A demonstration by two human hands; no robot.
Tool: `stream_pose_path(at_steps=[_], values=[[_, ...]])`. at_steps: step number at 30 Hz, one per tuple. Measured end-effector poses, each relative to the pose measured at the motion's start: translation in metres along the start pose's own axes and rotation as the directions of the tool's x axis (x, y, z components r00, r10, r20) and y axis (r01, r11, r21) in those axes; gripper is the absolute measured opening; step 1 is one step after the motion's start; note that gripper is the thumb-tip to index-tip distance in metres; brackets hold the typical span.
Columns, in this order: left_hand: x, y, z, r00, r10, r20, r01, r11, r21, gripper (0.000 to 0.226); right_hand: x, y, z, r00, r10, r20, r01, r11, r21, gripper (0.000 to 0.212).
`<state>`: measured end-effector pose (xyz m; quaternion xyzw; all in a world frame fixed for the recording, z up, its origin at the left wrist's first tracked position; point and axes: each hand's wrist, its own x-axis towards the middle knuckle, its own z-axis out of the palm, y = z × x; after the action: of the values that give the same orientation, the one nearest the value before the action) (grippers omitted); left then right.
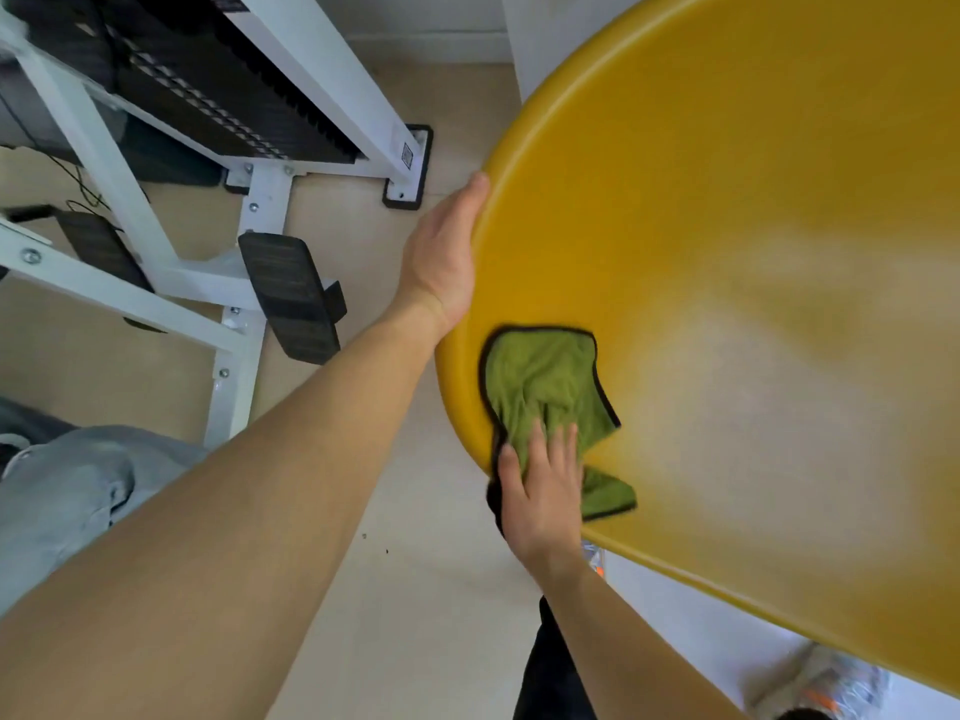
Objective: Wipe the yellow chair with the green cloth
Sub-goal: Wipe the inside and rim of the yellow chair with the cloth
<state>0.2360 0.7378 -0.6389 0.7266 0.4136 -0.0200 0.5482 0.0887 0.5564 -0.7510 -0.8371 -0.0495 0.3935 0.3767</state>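
Hands work a yellow chair seen from above: the left hand wraps its fingers around the shell's rim, apparently to steady it, while the right hand, fingers spread flat, presses a green cloth onto the seat's near edge, the cloth lapping over the rim there.

The left hand grips the yellow chair by its rim — the right hand presses the green cloth flat near that edge.
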Motion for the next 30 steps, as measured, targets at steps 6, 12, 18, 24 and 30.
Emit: stream_pose_path(at_steps=[6,12,18,24,30], values=[[-0.002,-0.005,0.007,0.996,0.044,-0.081,-0.038,0.997,0.071,0.051,0.039,-0.04,-0.036,0.997,0.083,-0.001,-0.077,0.93,0.359,0.06],[-0.008,-0.011,0.014,0.97,0.116,-0.211,-0.093,0.989,0.115,0.06,0.082,-0.11,-0.06,0.933,-0.31,-0.185,0.359,0.849,0.387,0.066],[-0.068,-0.054,0.062,0.758,0.65,-0.051,-0.348,0.47,0.811,0.068,0.004,0.102,-0.051,0.993,0.025,0.112,0.028,0.893,-0.449,0.069],[-0.092,-0.126,0.149,0.843,0.175,0.509,-0.536,0.199,0.82,0.064,0.047,0.159,-0.111,0.997,0.0,0.079,0.054,0.729,-0.683,0.075],[-0.011,-0.097,0.21,0.755,0.422,0.502,-0.584,0.085,0.807,0.06,0.207,0.089,-0.217,0.88,-0.416,-0.228,0.073,0.594,-0.801,0.068]])
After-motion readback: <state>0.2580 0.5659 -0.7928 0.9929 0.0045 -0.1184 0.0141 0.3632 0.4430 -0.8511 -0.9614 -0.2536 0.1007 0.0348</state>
